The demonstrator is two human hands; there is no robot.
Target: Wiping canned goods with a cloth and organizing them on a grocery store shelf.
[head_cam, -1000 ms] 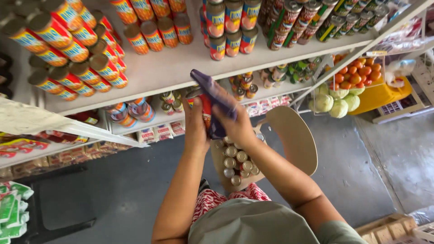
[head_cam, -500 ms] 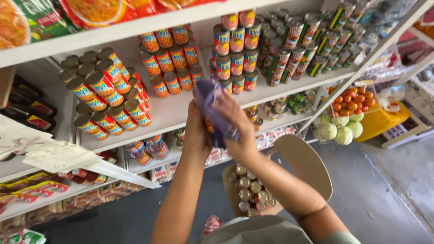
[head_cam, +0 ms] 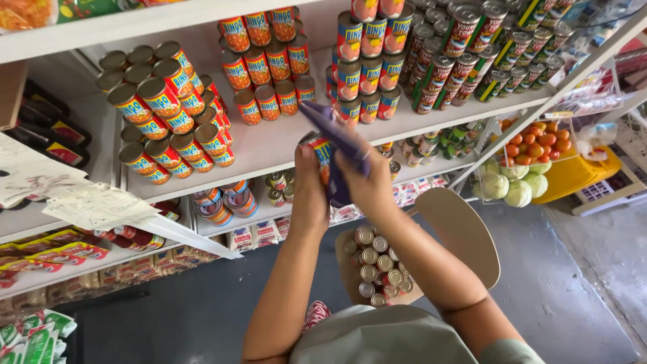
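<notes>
Nearest, below the forearms, a cardboard box of small cans (head_cam: 379,269) rests on a beige chair seat (head_cam: 465,236). Above it, the left hand (head_cam: 309,195) wraps its fingers around a red-and-yellow labelled can (head_cam: 322,154), held upright in front of the white shelf (head_cam: 269,145). The right hand (head_cam: 367,185) presses a purple cloth (head_cam: 337,138) against the can; its fingers seem curled into the fabric, though the cloth hides most of them. Behind, stacked cans (head_cam: 168,128) lie on their sides, and farther right sits a tray of tomatoes (head_cam: 539,138).
</notes>
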